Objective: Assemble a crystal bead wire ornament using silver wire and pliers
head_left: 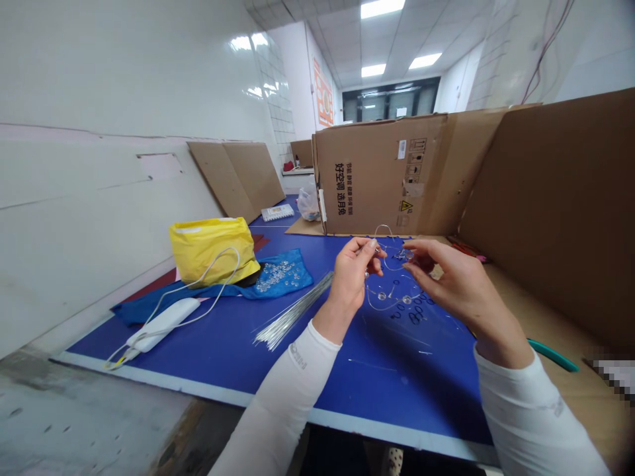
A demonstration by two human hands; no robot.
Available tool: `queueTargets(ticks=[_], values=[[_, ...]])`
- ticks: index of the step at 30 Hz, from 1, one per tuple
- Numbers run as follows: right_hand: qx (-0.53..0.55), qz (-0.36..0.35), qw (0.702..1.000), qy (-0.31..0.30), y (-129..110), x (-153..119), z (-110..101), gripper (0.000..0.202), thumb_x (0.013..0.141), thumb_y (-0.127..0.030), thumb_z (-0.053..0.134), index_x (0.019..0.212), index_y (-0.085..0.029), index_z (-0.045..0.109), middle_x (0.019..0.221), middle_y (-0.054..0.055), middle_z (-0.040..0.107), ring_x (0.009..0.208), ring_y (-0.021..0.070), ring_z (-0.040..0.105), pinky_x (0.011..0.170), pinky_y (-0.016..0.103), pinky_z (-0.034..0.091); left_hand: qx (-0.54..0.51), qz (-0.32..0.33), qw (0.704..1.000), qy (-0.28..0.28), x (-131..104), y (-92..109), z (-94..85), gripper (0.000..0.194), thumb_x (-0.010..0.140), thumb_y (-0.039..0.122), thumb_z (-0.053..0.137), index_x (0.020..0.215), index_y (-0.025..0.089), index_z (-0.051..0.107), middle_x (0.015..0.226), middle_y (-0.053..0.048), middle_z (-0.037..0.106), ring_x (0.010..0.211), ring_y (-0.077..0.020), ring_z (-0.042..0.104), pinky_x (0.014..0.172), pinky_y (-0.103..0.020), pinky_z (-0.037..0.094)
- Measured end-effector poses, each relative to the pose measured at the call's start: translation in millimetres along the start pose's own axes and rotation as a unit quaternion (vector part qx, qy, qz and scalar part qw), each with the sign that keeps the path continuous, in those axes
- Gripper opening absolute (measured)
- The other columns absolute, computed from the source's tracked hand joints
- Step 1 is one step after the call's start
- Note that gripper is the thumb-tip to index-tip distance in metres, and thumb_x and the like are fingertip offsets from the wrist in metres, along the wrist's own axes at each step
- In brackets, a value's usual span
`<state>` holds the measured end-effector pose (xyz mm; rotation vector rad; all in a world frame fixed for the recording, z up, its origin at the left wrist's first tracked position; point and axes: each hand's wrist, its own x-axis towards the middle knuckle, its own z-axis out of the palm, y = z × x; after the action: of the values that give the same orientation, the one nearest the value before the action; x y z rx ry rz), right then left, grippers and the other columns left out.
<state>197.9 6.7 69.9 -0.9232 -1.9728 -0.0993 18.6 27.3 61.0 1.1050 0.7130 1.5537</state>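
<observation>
My left hand [354, 271] is closed in a pinch on a thin looped wire [380, 309] above the blue table. Clear round beads [407, 299] hang on the wire below my fingers. To the right, my right hand [439, 274] has its thumb and fingertips close around a small clear bead [408, 254] at the wire's other side. Several small black rings [415, 316] lie on the table beneath the hands. A bundle of straight silvery wires [292, 314] rests left of my left wrist.
Clear beads [282, 274] lie on blue cloth beside a yellow bag [213, 251]. A white power strip [163, 324] with a cable is at the left. Cardboard [377, 178] stands behind the hands and along the right. A green-handled tool [553, 355] lies near my right wrist.
</observation>
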Motion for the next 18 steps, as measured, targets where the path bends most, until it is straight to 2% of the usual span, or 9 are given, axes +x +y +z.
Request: queueTargets(ticks=[3, 6, 12, 15, 18], values=[[-0.04, -0.051, 0.998, -0.007, -1, 0, -1, 0.023, 0.096, -0.027, 0.059, 0.115, -0.02, 0.069, 0.098, 0.008, 0.075, 0.079, 0.0199, 0.069, 0.072, 0.035, 0.054, -0.005, -0.001, 1.0, -0.01, 0, 1, -1.1, 0.022, 0.084, 0.034, 0.071, 0.083, 0.016, 0.058, 0.071, 0.002, 0.065, 0.051, -0.006, 0.055, 0.051, -0.021, 0.046], [-0.059, -0.065, 0.996, -0.005, -3, 0, -2, 0.021, 0.098, -0.028, 0.058, 0.112, -0.02, 0.071, 0.099, 0.009, 0.075, 0.083, 0.0213, 0.069, 0.072, 0.036, 0.053, -0.006, 0.012, 0.999, -0.03, -2, 3, -1.2, 0.021, 0.085, 0.034, 0.07, 0.085, 0.017, 0.057, 0.072, 0.002, 0.066, 0.051, -0.0068, 0.056, 0.049, -0.022, 0.047], [0.016, -0.001, 1.0, -0.012, -5, -3, -10, 0.03, 0.093, -0.026, 0.063, 0.122, -0.023, 0.067, 0.101, 0.006, 0.075, 0.087, 0.0199, 0.069, 0.078, 0.036, 0.056, -0.008, 0.046, 0.999, -0.018, -4, 8, -0.6, 0.014, 0.09, 0.028, 0.065, 0.085, 0.017, 0.058, 0.073, 0.001, 0.067, 0.051, -0.0061, 0.058, 0.051, -0.021, 0.049], [0.037, 0.039, 0.998, 0.01, -7, -3, -14, 0.024, 0.089, -0.03, 0.065, 0.111, -0.022, 0.07, 0.094, 0.005, 0.075, 0.083, 0.0211, 0.069, 0.078, 0.038, 0.057, -0.006, 0.061, 0.998, -0.007, -5, 9, -0.2, 0.017, 0.09, 0.031, 0.067, 0.085, 0.017, 0.057, 0.073, 0.002, 0.067, 0.051, -0.0056, 0.058, 0.052, -0.021, 0.049], [0.042, 0.051, 0.998, 0.025, -9, -2, -14, 0.015, 0.088, -0.033, 0.066, 0.097, -0.022, 0.071, 0.087, 0.004, 0.074, 0.078, 0.0208, 0.069, 0.073, 0.037, 0.057, -0.009, 0.08, 0.997, -0.005, -5, 7, 0.6, 0.024, 0.087, 0.037, 0.071, 0.084, 0.017, 0.057, 0.073, 0.002, 0.067, 0.05, -0.0058, 0.058, 0.052, -0.021, 0.05]])
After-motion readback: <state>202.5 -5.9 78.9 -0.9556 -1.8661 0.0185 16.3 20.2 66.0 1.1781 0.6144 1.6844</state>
